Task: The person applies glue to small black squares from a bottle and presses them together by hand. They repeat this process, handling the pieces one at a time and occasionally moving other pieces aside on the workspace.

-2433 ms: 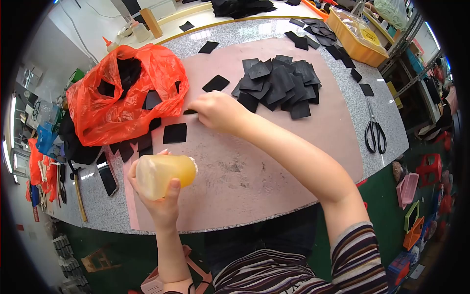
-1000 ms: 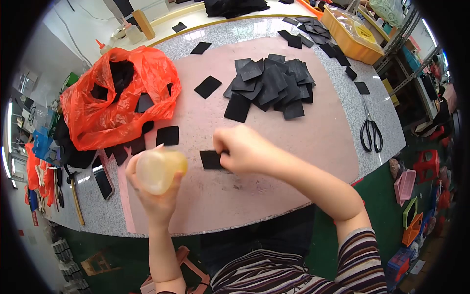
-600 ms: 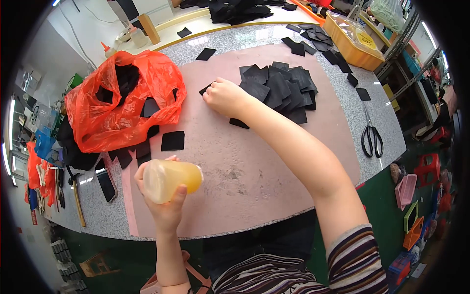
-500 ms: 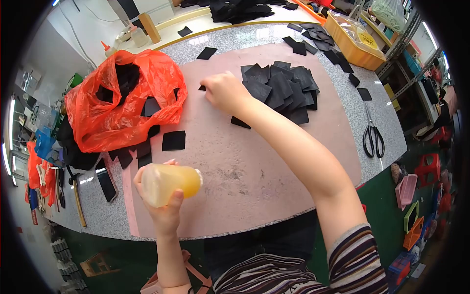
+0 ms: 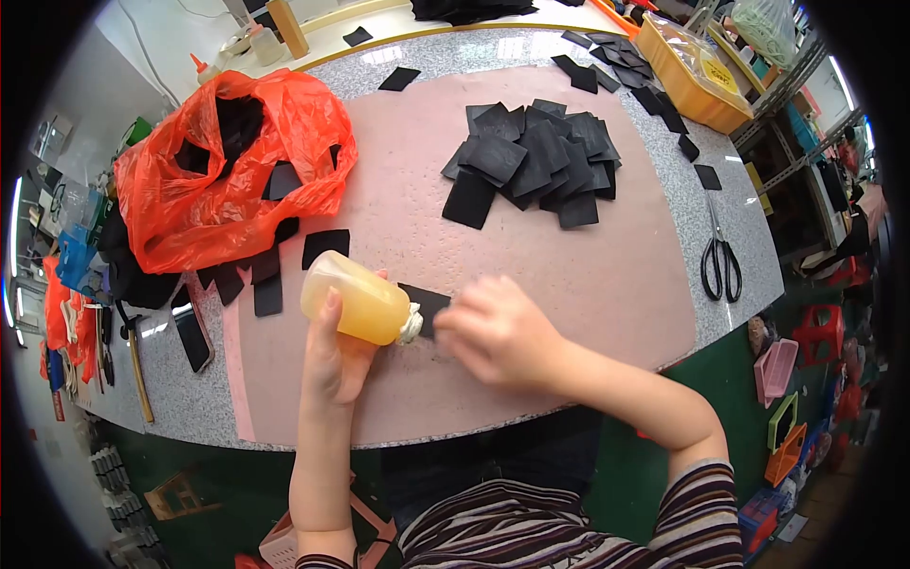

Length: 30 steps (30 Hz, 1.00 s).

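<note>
In my left hand (image 5: 336, 356) is a clear plastic bottle (image 5: 355, 299) of yellowish liquid, tipped over with its white-crusted mouth pointing right. Right by that mouth is a black square piece (image 5: 424, 303). The fingers of my right hand (image 5: 502, 332), smeared by motion, are closed at the right edge of this piece. Farther back on the pinkish mat (image 5: 569, 284) lies a loose pile of similar black squares (image 5: 545, 156). One more black square (image 5: 325, 247) rests just behind the bottle.
A red plastic bag (image 5: 237, 213) with black pieces in it sits at the left. Beside it are a phone (image 5: 192, 337) and a long-handled tool (image 5: 140, 375). Scissors (image 5: 720, 270) lie at the right edge, below a yellow box (image 5: 697, 81). Black squares are scattered along the back.
My right hand has come back from the far side of the mat to the bottle's mouth with a black square. The bottle has moved up and right, its mouth now lower.
</note>
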{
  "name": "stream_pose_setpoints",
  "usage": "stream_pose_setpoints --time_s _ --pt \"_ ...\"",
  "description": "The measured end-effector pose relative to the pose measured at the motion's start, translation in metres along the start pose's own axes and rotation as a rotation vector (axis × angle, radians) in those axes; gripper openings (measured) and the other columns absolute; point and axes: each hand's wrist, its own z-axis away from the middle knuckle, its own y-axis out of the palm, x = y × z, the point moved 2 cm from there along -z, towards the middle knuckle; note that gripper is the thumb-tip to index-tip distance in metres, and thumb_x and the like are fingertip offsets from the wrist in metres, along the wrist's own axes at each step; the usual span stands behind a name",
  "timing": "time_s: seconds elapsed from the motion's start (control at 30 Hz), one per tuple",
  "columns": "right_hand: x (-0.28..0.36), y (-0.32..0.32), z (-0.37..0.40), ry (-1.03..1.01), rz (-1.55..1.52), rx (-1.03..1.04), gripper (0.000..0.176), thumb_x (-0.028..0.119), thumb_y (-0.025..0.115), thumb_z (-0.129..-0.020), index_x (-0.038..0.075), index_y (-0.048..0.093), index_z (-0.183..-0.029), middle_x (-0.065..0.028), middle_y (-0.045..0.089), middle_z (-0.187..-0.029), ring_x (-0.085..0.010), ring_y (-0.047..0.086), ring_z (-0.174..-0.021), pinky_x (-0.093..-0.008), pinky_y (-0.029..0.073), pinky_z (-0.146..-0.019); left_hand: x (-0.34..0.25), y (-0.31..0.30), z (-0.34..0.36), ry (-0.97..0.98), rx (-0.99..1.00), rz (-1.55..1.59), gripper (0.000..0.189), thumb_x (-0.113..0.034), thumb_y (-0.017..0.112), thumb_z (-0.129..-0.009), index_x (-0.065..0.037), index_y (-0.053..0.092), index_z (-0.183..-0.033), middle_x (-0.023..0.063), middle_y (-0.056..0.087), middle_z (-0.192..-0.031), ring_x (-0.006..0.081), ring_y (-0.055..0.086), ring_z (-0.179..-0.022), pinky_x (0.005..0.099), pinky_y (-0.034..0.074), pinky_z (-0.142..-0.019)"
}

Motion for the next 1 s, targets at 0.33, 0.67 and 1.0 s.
stream_pose_setpoints --time_s 0.33,0.67,1.0 --pt "0.023 0.019 0.028 -0.022 0.237 0.059 0.03 0.023 0.071 -0.083 0.004 0.069 -0.105 -0.002 0.053 -0.078 -0.0177 0.051 -0.075 -0.0332 0.037 -0.067 0.011 0.04 0.004 0.813 0.204 -1.317 0.06 -0.013 0.083 -0.081 -0.001 0.048 -0.129 0.0135 0.054 -0.125 0.0251 0.064 -0.106 0.0376 0.054 -0.085" --pt "0.02 0.02 0.026 -0.016 0.215 0.06 0.023 0.017 0.073 -0.079 0.006 0.07 -0.099 -0.0016 0.053 -0.075 -0.0185 0.051 -0.073 -0.0341 0.036 -0.066 -0.002 0.037 0.011 0.924 0.15 -1.387 0.066 -0.01 0.084 -0.075 -0.002 0.046 -0.129 0.0172 0.059 -0.118 0.0306 0.066 -0.102 0.0374 0.053 -0.089" --pt "-0.027 0.022 -0.042 0.246 -0.018 0.235 0.024 0.017 0.071 -0.075 0.008 0.065 -0.097 -0.0044 0.056 -0.077 -0.0284 0.053 -0.088 -0.0394 0.036 -0.082 -0.047 -0.005 0.024 0.948 -0.086 -1.076 0.068 -0.013 0.079 -0.085 0.001 0.034 -0.134 0.0157 0.047 -0.129 0.0265 0.056 -0.121 0.0398 0.047 -0.102"
